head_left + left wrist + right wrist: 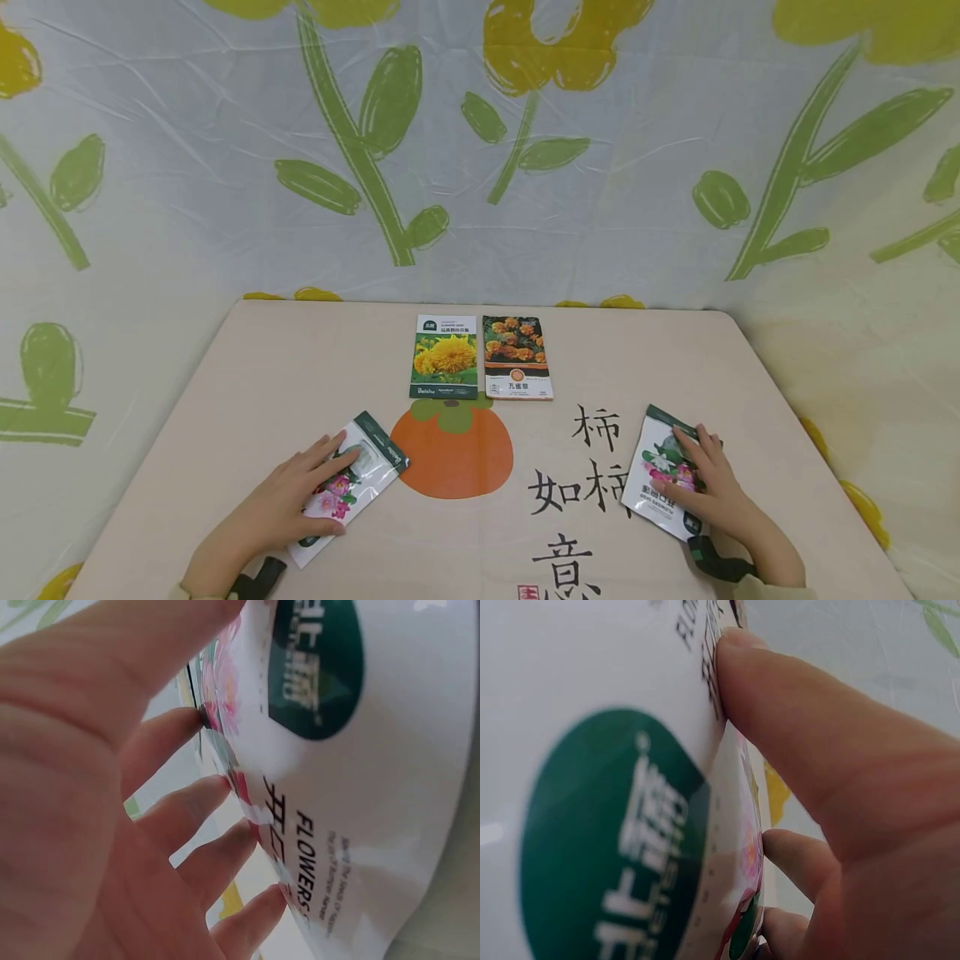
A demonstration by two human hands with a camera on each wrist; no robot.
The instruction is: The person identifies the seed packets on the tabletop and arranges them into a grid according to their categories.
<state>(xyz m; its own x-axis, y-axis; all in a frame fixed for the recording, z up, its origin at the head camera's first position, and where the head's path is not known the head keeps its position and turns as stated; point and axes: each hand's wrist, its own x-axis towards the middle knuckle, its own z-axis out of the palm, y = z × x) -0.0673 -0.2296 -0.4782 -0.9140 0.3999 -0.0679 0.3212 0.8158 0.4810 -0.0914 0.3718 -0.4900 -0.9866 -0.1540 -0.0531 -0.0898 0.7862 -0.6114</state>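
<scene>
The left hand (288, 496) reaches from the near left side of the printed persimmon (453, 454), palm downward, its fingers spread apart and only slightly bent. The right hand (712, 492) lies to the near right of the persimmon, also palm downward, with thumb and fingers apart. Neither hand appears to be clamped.

Under the left fingers is a seed packet with a slanted green end (375, 467); the thumb and fingertips rest on its front, and its far corner overlaps the left edge of the persimmon. Under the right fingers is a matching seed packet (660, 458), well to the right of the persimmon, covering part of the black characters (558, 492). The right thumb and fingers touch its face.

Both packets are white and shiny, with pink flowers, a dark green band at the farther end and a dark green logo at the nearer end; the print on the right one is upside down.

Just beyond the persimmon, side by side, lie a yellow-flower packet (444, 358) and an orange-flower packet (518, 358). Farther behind it hangs a pale cloth (480, 242) with painted flowers.
</scene>
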